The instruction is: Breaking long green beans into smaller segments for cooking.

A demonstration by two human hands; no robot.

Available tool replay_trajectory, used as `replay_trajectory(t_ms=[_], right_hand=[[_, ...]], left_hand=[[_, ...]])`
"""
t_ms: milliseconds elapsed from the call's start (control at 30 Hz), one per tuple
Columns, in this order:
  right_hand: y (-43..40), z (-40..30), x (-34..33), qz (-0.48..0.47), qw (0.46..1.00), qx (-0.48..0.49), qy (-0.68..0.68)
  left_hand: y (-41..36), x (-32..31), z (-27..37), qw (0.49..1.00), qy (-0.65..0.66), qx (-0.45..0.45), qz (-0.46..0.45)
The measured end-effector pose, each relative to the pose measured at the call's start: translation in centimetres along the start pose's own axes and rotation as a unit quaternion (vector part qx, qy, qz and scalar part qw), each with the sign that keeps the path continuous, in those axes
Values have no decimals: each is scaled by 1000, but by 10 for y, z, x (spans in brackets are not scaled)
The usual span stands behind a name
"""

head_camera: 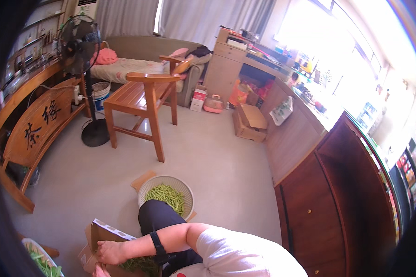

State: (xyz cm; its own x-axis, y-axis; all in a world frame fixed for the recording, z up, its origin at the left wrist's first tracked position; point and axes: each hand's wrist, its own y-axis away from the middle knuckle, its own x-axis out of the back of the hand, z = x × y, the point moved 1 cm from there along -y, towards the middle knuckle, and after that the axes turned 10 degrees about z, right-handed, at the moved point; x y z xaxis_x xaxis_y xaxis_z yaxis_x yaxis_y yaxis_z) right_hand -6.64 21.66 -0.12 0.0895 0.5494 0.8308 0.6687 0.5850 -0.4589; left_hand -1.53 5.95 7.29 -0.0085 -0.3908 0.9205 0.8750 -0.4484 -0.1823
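My right hand [111, 252] reaches across from the right, fingers curled, over the left end of an open cardboard box [104, 231]. Just below it, only part of my left hand [100, 271] shows at the bottom edge of the view. The two hands are close together, and whatever lies between their fingers is too small or hidden to make out. Green leafy stems [140, 265] lie in the box beneath my right forearm. Beyond my knee, a pale round plastic basket [190, 194] holds cut green bean pieces [166, 195].
At the lower left stands another basket [38, 244] with green leaves. A wooden armchair [138, 100] and a black pedestal fan [94, 133] stand ahead. A dark red wooden cabinet [313, 221] rises at the right. Flat cardboard [144, 180] lies partly under the bean basket.
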Motion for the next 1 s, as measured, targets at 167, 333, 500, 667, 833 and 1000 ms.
replay_trajectory(t_ms=[167,333,500,667,833,1000], right_hand=[[6,8,-11,-41,996,-74,14],[6,8,1,-28,999,-38,23],[13,18,-51,11,999,-29,-43],[3,-3,13,-53,974,-164,-149],[0,-1,17,18,944,-204,-258],[0,-3,23,79,908,-211,-353]], left_hand=[[-16,7,17,998,24,21,-56],[-21,8,24,995,-24,26,-90],[-21,6,22,997,-11,28,-73],[-16,-24,-36,988,143,62,-18],[-22,-25,-42,958,230,165,-48],[-16,-52,-70,827,476,293,-56]])
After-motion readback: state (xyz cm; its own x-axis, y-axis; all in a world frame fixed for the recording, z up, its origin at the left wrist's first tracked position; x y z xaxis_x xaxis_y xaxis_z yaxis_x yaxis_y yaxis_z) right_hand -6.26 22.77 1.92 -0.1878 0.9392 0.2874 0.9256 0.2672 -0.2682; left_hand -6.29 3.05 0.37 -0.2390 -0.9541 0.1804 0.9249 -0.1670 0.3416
